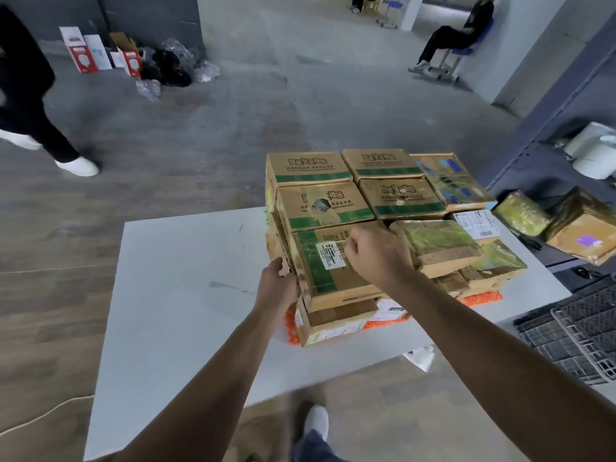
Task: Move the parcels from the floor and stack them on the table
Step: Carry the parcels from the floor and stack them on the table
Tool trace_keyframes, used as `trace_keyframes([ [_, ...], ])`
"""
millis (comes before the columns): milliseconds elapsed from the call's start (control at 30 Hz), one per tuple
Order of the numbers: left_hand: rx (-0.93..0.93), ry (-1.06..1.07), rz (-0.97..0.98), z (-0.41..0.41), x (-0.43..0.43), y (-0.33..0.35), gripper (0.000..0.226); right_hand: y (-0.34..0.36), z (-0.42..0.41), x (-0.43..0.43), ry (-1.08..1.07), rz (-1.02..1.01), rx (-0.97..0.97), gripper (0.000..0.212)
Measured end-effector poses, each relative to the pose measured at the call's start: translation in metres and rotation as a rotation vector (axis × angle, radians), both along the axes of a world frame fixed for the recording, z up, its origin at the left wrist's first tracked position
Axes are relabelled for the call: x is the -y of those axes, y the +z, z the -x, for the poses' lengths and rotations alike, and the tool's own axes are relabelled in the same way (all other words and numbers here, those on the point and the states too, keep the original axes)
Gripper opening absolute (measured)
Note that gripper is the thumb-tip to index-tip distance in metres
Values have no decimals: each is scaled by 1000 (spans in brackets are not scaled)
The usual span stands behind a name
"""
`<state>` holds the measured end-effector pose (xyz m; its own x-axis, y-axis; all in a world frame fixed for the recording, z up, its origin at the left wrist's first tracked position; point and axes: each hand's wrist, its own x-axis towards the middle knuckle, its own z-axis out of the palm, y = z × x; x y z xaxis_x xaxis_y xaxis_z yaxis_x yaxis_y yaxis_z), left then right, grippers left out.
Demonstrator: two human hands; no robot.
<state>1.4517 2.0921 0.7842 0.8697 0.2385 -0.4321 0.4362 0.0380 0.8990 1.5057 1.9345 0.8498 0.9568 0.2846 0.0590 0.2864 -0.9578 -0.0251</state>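
Observation:
A stack of brown cardboard parcels with green stripes stands on the right half of the white table [173, 295]. The nearest top parcel [330, 275] carries a white label and clear tape. My left hand [278, 286] presses flat against its left side, fingers spread along the edge. My right hand [376, 253] rests on its top as a closed fist, touching the box. Behind it lie two rows of similar boxes [320, 205]. Tape-wrapped parcels [436, 245] sit to the right. Orange mesh [483, 299] shows under the stack.
Two more wrapped parcels [580, 225] rest on a surface at the far right. Black plastic crates [573, 331] stand by the table's right corner. A person's legs [40, 128] cross the floor at left. Another person sits on a chair [446, 45] at the back.

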Motion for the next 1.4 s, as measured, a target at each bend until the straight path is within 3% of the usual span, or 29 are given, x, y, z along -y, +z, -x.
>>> trace_keyframes([
  [200, -6, 70, -49, -41, -9, 9, 26, -8, -67, -8, 128, -36, 26, 22],
  [400, -46, 137, -6, -82, -16, 3, 37, -26, -115, -23, 223, 6, -71, 35],
  [533, -122, 83, -9, -104, -27, -8, 23, -36, -133, -30, 180, 20, -102, 42],
  [667, -127, -11, 12, -120, -36, -15, 26, -41, -138, -33, 73, 37, -226, 51],
  [900, -108, -95, 43, -131, -46, -23, 37, -45, -140, -35, 50, 52, -228, 58],
  [1267, -112, -164, 44, -133, -52, -25, 35, -41, -129, -37, 67, 36, -265, 61],
  [1400, -84, -147, 47, -133, -50, -20, 39, -40, -133, -35, -19, -20, -205, 52],
])
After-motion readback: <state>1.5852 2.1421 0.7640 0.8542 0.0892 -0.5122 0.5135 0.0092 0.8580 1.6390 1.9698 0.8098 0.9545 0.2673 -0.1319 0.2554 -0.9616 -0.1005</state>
